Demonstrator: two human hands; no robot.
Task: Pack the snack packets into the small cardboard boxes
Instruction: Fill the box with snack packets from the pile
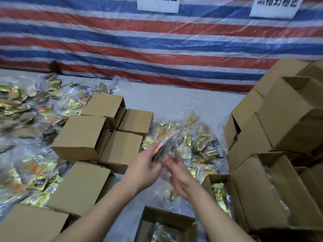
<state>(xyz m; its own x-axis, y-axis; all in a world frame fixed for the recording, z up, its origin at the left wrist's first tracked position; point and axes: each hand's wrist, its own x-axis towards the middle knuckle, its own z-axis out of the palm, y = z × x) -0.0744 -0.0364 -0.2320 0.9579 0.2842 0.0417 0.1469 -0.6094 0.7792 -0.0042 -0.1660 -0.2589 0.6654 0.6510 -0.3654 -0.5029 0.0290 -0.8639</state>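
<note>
My left hand (pixel 146 163) grips a blurred bundle of snack packets (pixel 167 145) above the table's middle. My right hand (pixel 176 170) is beside it with fingers relaxed, touching the bundle's lower edge. Behind the hands lies a heap of gold and yellow packets (pixel 201 145) in clear plastic. An open small cardboard box (pixel 148 213) with packets inside sits at the near edge below my arms. Another open box (pixel 208 180) holding gold packets stands to its right.
Several closed small boxes (pixel 83 135) are grouped left of centre, with more at the near left (pixel 82 187). A stack of cardboard boxes (pixel 279 119) rises on the right. Loose packets (pixel 21 105) cover the left of the grey table. A striped tarp (pixel 157 41) hangs behind.
</note>
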